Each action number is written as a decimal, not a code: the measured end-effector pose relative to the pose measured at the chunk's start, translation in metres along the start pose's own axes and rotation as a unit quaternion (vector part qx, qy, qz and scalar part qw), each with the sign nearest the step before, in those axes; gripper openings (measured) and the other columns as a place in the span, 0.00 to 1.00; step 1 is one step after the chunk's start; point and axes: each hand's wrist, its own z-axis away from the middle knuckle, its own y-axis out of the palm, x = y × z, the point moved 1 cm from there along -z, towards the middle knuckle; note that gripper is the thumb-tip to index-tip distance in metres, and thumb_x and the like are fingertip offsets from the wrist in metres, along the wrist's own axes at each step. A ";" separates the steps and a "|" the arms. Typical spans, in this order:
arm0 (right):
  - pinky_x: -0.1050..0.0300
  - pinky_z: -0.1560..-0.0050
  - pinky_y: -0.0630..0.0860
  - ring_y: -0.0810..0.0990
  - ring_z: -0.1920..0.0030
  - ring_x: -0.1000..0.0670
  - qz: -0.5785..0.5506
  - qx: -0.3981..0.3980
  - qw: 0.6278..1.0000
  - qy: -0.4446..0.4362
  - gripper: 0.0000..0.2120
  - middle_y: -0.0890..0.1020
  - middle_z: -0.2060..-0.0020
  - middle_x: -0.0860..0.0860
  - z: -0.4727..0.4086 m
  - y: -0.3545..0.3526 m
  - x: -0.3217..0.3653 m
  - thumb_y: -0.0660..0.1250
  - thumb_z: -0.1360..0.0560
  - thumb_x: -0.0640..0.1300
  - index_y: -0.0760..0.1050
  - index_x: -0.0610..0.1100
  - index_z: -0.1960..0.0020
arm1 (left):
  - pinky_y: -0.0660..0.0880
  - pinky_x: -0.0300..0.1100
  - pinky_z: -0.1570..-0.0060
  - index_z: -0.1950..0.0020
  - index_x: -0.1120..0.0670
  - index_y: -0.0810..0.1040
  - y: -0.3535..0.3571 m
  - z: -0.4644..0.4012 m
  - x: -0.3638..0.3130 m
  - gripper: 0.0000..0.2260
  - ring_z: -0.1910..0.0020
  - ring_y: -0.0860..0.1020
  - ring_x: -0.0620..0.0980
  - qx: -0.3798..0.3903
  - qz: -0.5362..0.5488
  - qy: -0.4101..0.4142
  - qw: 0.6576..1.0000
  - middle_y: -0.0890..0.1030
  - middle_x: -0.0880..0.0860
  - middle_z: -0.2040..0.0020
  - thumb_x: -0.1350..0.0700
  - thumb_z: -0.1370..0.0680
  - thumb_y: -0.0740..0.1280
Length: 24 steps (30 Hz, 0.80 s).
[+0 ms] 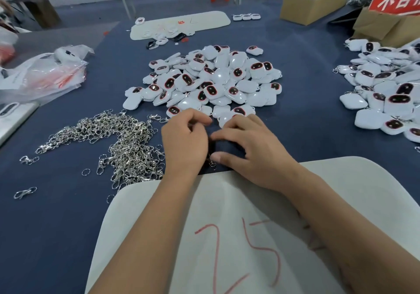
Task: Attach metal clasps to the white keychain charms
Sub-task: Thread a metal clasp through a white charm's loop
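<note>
Dozens of glossy white plastic keychain charms with dark red-rimmed oval windows [205, 82] sit heaped in the middle of the blue felt-covered table [306, 102], and none in that heap shows a clasp that I can make out — so, by my reading, the bulk of the job is still ahead. Off to the right edge lies a second heap of the same white charms [386, 93], and a few of those show small metal rings at their corners, which suggests that is the finished pile, though I can't count it. To the left, a tangled silver mound of metal lobster clasps with split rings [118, 141] waits, a few strays scattered beside it. Both hands meet just in front of the central heap, over the far edge of a white foam board marked with red numerals [341, 180]. The left hand [185, 143] has its fingers curled inward; the right hand [245, 148] is curled too, thumb and forefinger drawn toward the left hand, with a glint of metal just at the thumb tip — a clasp, probably, but the dark gap between the palms hides what each hand actually pinches, and I cannot tell whether a charm is in there. A cardboard box of more white pieces [316, 0] stands at the far right.
</note>
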 end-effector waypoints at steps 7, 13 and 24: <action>0.54 0.40 0.69 0.68 0.46 0.49 -0.033 0.055 0.995 -0.074 0.04 0.76 0.48 0.53 -0.003 0.004 0.008 0.76 0.23 0.46 0.85 0.51 0.49 | 0.78 0.43 0.44 0.57 0.51 0.84 0.000 -0.002 -0.001 0.13 0.54 0.81 0.43 -0.004 0.056 -0.033 0.998 0.85 0.44 0.57 0.66 0.24 0.64; 0.57 0.54 0.73 0.76 0.58 0.53 -0.098 -0.045 0.994 -0.001 0.06 0.79 0.60 0.52 -0.002 -0.001 0.001 0.76 0.25 0.36 0.82 0.46 0.57 | 0.79 0.44 0.52 0.54 0.53 0.83 0.001 -0.001 -0.001 0.12 0.57 0.82 0.47 0.030 0.064 -0.030 0.997 0.85 0.48 0.56 0.67 0.23 0.63; 0.48 0.64 0.85 0.86 0.65 0.43 -0.380 -0.201 0.894 0.126 0.09 0.85 0.60 0.48 -0.001 -0.008 -0.015 0.72 0.22 0.32 0.83 0.44 0.49 | 0.82 0.46 0.58 0.55 0.56 0.84 0.010 0.005 -0.001 0.05 0.65 0.84 0.54 0.231 0.142 0.009 0.963 0.86 0.57 0.62 0.66 0.25 0.75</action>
